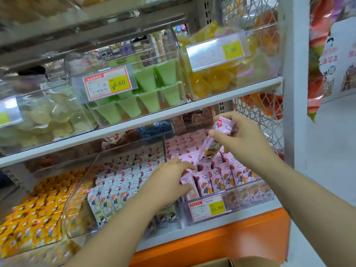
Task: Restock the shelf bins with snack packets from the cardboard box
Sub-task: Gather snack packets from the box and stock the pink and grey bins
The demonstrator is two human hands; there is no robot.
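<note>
- Packet (pixel 224 125), pink, pinched in the right hand (pixel 240 139) above the clear bin (pixel 250 197).
- Left hand (pixel 169 182), fingers loosely spread, touches the standing pink packets (pixel 221 180) in that bin.

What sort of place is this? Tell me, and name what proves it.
Most likely a shop's snack aisle: clear shelf bins packed with packets, yellow price tags on the bin fronts, and a right hand holding a pink snack packet above its bin.

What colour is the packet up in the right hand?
Pink, with little white clouds, on the packet in the right hand, seen from the head view.
</note>
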